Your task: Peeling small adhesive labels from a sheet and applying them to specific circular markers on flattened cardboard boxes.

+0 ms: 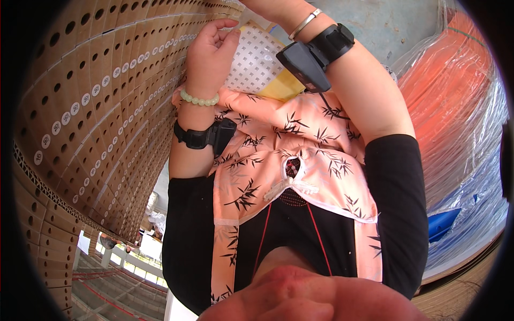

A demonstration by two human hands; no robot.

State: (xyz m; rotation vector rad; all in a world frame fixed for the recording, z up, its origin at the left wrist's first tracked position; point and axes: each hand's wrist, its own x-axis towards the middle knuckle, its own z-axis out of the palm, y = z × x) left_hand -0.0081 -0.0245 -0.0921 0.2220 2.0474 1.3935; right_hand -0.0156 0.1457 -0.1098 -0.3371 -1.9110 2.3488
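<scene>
Head view: patterned sheet [256,61] slants lengthwise down-right from left hand [211,56]; whether this or right hand [270,7] grips, I cannot tell.

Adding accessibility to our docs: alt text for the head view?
A person's left hand touches or holds a yellow-edged white sheet with small dark prints, beside a peach bamboo-print cloth apron; the right hand is cut off at top. Brown cardboard with round holes lines the left.

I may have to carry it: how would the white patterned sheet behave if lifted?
The white patterned sheet is probably light, as it looks thin. It may flop if held by one edge, being broad and flat. That flatness suggests sliding rather than rolling.
</scene>
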